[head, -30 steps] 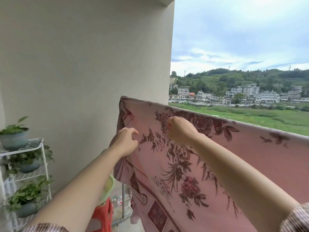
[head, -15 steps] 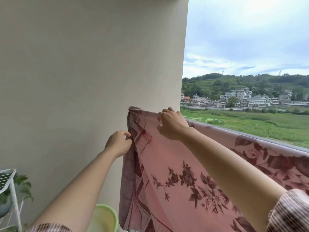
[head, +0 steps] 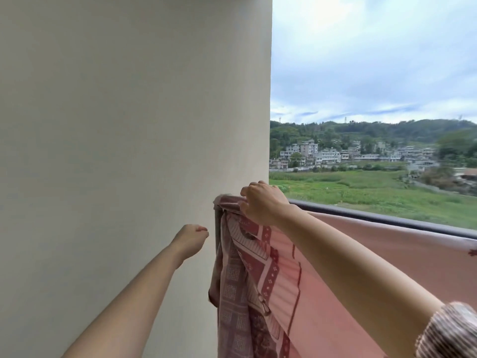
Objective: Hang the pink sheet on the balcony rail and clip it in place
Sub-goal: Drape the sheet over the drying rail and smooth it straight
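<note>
Pink patterned cloth sheet [head: 271,280]: corner pinched onto dark metal balcony rail [head: 387,219] by right hand [head: 263,202]; left hand [head: 191,241] fisted empty, just leftward.

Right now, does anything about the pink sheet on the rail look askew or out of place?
Yes. The pink sheet covers the balcony rail only at the wall end, bunched under the right hand. Further right the rail top is bare and the sheet hangs below it. No clip is visible.
</note>
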